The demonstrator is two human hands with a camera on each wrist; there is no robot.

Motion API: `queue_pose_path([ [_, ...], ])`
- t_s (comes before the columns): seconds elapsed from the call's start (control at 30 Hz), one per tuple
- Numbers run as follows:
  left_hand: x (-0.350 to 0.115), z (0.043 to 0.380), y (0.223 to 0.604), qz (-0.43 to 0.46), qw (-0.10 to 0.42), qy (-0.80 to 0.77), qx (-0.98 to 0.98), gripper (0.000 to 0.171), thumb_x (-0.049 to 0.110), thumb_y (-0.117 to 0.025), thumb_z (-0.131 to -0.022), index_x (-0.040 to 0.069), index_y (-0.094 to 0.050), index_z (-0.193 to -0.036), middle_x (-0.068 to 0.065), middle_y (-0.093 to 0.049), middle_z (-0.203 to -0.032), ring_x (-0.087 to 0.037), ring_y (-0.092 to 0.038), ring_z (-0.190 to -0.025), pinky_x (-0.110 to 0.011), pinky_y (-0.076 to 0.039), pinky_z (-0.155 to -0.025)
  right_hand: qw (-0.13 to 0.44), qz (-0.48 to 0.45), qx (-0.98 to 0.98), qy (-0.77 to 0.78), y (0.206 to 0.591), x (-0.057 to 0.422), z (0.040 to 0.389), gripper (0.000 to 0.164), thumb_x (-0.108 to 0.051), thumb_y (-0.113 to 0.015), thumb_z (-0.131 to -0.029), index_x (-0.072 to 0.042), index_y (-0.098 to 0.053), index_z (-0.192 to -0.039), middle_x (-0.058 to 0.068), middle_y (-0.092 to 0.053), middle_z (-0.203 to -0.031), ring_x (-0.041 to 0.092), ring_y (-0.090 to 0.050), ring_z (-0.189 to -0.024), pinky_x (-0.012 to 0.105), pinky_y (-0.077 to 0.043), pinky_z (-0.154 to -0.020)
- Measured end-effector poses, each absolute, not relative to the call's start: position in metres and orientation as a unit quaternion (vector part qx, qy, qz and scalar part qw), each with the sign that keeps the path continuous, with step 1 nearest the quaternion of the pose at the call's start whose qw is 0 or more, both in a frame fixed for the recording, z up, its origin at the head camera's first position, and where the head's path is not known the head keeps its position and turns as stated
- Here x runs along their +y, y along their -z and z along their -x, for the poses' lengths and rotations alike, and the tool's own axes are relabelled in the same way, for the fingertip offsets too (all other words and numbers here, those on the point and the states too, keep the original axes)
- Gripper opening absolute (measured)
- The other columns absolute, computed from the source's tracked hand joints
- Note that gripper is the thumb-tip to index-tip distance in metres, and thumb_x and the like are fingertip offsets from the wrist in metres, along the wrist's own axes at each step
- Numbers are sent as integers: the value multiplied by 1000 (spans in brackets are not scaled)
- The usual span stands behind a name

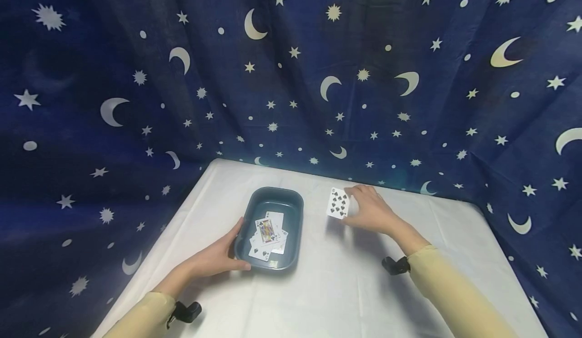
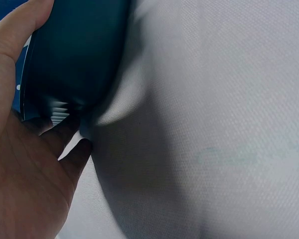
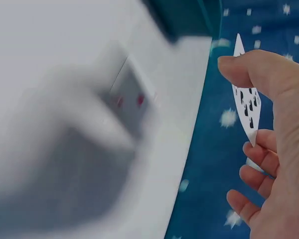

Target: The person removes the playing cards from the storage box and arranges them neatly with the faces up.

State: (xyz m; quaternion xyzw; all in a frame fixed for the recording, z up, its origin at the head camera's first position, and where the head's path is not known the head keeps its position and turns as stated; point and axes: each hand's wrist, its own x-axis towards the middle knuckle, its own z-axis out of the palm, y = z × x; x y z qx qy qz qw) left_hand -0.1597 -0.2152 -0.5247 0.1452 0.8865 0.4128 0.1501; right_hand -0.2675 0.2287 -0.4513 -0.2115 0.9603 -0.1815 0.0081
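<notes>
My left hand point(image 1: 218, 256) grips the near left corner of a blue-green rectangular tray point(image 1: 295, 227), thumb at the near side and fingers along the left side. In the left wrist view its fingertips reach the underside of the tray point(image 2: 79, 50). Several playing cards point(image 1: 268, 232) lie face up and overlapping inside, a face card on top. To the tray's right, my right hand point(image 1: 370, 210) holds up one playing card point(image 1: 338, 203) covered in black spades. The right wrist view shows that card point(image 3: 249, 107) edge-on between thumb and fingers, slightly bowed.
A white cloth point(image 1: 318, 297) covers the table. Behind it hangs a dark blue curtain point(image 1: 309, 115) with moons and stars. Dark wrist cameras point(image 1: 396, 266) sit on both wrists. In the right wrist view, a blurred pale patch with red marks point(image 3: 129, 101) cannot be made out.
</notes>
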Motion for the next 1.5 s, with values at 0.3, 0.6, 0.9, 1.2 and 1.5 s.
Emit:
queue_pose_path([
  [0.3, -217, 159, 525, -135, 155, -415, 886, 132, 52, -88, -76, 16, 1, -166, -7, -5, -171, -33, -11, -155, -55, -16, -122, 64, 182, 966, 172, 480, 279, 269, 92, -32, -89, -71, 1, -50, -147, 24, -50, -144, 45, -42, -130, 65, -36, -110],
  [0.6, -217, 159, 528, -136, 156, -413, 887, 131, 55, -87, -76, 20, 2, -166, -4, -5, -171, -32, -11, -155, -55, -16, -122, 139, 145, 963, 180, 507, 293, 267, 95, -30, -91, -71, 2, -47, -149, 26, -46, -146, 47, -38, -133, 68, -31, -113],
  [0.9, -218, 160, 528, -144, 152, -413, 886, 131, 53, -87, -76, 17, 1, -166, -4, -5, -171, -31, -11, -155, -54, -17, -122, 154, 148, 960, 179, 511, 292, 266, 91, -27, -90, -73, 1, -48, -149, 26, -45, -147, 47, -39, -133, 68, -32, -112],
  [1.2, -217, 160, 526, -142, 153, -409, 889, 129, 49, -87, -78, 19, 2, -166, -3, -4, -171, -30, -11, -155, -53, -16, -123, 161, 141, 962, 168, 513, 293, 269, 90, -29, -89, -74, -3, -49, -150, 26, -42, -148, 48, -38, -134, 69, -32, -111],
  [1.5, -217, 161, 525, -151, 149, -409, 887, 129, 49, -87, -78, 18, 2, -166, -3, -3, -171, -30, -11, -155, -52, -16, -123, 175, 128, 963, 161, 507, 288, 268, 88, -29, -88, -73, -6, -50, -150, 25, -42, -148, 46, -39, -132, 70, -33, -109],
])
